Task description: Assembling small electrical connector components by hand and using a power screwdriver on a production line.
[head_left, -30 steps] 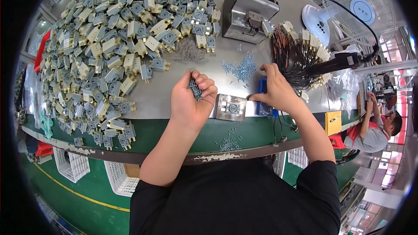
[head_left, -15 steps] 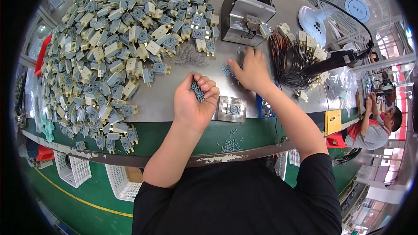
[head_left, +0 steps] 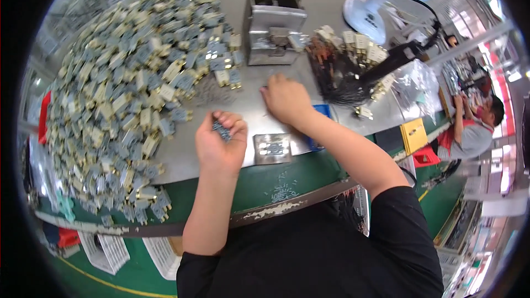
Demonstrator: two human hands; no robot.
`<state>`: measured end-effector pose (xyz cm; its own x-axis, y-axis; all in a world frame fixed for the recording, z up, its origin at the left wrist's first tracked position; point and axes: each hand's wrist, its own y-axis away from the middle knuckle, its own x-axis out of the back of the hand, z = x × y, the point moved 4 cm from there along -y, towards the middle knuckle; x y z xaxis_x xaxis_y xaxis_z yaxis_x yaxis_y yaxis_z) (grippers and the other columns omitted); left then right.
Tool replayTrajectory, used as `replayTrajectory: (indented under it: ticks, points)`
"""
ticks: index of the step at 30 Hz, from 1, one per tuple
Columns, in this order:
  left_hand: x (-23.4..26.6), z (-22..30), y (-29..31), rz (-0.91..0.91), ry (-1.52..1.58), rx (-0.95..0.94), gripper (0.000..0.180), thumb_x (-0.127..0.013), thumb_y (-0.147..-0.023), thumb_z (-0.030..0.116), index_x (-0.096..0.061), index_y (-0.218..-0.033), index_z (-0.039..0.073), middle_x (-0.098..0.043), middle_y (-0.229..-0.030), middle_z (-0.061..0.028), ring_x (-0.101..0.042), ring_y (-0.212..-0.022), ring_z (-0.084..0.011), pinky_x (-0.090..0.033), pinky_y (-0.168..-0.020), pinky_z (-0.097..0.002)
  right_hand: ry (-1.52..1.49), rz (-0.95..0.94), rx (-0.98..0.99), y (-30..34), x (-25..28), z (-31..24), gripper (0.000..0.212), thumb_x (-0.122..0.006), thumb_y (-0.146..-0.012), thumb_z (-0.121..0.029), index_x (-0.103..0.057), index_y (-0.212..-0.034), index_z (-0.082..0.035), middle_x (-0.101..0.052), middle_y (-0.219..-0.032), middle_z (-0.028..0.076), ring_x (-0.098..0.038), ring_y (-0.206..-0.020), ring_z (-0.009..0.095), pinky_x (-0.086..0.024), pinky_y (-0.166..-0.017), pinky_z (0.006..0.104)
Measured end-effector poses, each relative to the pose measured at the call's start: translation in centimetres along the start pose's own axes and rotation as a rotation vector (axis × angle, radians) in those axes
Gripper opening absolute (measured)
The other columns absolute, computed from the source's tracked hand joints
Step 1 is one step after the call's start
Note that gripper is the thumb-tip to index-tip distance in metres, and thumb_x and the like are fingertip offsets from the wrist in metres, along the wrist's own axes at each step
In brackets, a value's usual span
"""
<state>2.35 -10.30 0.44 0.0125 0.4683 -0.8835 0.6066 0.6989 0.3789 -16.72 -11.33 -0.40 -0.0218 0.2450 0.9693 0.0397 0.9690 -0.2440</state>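
My left hand [head_left: 221, 146] is closed around a bunch of small screws [head_left: 221, 130], which show between the palm and curled fingers. To its right, my right hand [head_left: 288, 100] rests palm down on the metal tabletop. Its thumb stands apart from the bent fingers, and whatever lies beneath the palm is hidden. Between my forearms sits a square metal fixture [head_left: 264, 159] with a grey part [head_left: 273, 146] on it. A loose heap of screws [head_left: 282, 190] lies on the green strip at the near edge. Thin springs [head_left: 212, 92] are scattered beyond my left hand.
A large pile of grey and cream plug-like parts [head_left: 138, 80] fills the left. A metal box-shaped machine [head_left: 274, 27] stands at the back. Rightward are wired parts [head_left: 337, 80], a black tool handle [head_left: 389, 60], a fan base [head_left: 364, 19], a blue bin [head_left: 322, 111] and a co-worker [head_left: 469, 132].
The view has shifted, so the bench appears lower and further left. My right hand's spread fingers have bent down over the place where loose screws lay. My left hand still holds its screws.
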Motion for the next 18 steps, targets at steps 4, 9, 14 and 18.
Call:
replayTrajectory:
  ticks: [4,9,14,18]
  points:
    - [-0.3,0.0,-0.6,0.015,-0.098,-0.096,0.026,-0.044,-0.110,0.021,-0.051,-0.091,0.006,-0.051,-0.080,-0.0031,-0.049,-0.071,-0.0157,-0.041,-0.063,-0.0300,0.027,-0.009,0.178,0.0,-0.4,-0.6,0.024,-0.060,-0.096,-0.022,-0.065,-0.090,0.001,-0.070,-0.083,0.019,-0.073,-0.071,0.036,-0.059,-0.063,0.0445]
    - [-0.2,-0.3,-3.1,0.183,-0.238,-0.260,0.021,-0.046,-0.109,0.016,-0.053,-0.096,0.002,-0.056,-0.086,-0.0079,-0.057,-0.082,-0.0214,-0.047,-0.071,-0.0332,-0.103,-0.044,0.226,-0.6,-0.3,0.5,0.016,-0.058,-0.086,-0.013,-0.066,-0.085,0.001,-0.072,-0.081,0.020,-0.074,-0.072,0.035,-0.060,-0.065,0.0444]
    - [0.4,-0.6,-6.1,0.181,-0.278,-0.248,0.020,-0.047,-0.108,0.014,-0.053,-0.096,0.000,-0.059,-0.091,-0.0111,-0.058,-0.085,-0.0244,-0.052,-0.078,-0.0353,-0.181,-0.248,0.182,-1.3,0.1,1.3,0.021,-0.059,-0.085,-0.013,-0.076,-0.086,-0.001,-0.076,-0.086,0.021,-0.076,-0.082,0.038,-0.061,-0.073,0.0476]
    - [1.0,0.1,-7.6,0.160,-0.282,-0.245,0.018,-0.048,-0.107,0.011,-0.053,-0.095,-0.002,-0.059,-0.094,-0.0133,-0.059,-0.087,-0.0259,-0.055,-0.082,-0.0372,-0.230,-0.263,0.183,-1.8,-0.4,1.5,0.023,-0.059,-0.086,-0.014,-0.077,-0.086,0.000,-0.075,-0.087,0.022,-0.076,-0.083,0.038,-0.061,-0.074,0.0483]
